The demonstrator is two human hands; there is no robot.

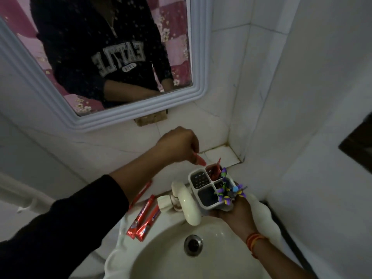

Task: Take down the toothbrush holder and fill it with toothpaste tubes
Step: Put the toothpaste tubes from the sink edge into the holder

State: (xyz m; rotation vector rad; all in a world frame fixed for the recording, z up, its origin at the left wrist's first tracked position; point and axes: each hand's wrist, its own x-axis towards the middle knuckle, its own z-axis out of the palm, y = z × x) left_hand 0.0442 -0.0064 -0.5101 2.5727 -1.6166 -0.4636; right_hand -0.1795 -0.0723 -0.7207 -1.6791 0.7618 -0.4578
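My right hand [234,213] holds a white four-compartment toothbrush holder [210,188] from below, above the sink's back rim. Purple-green toothbrushes [229,191] stick out of its right compartments. Its far compartment has red items inside. My left hand [180,143] is above and left of the holder, shut on a red toothpaste tube [199,159] whose tip points down toward that far compartment. Three more red toothpaste tubes [144,218] lie on the sink ledge at the left, partly under my left forearm.
A white tap [186,200] juts out just left of the holder. The white sink [161,256] with its metal drain [193,245] lies below. A white-framed mirror [112,117] hangs on the tiled wall. The wall corner is close behind the holder.
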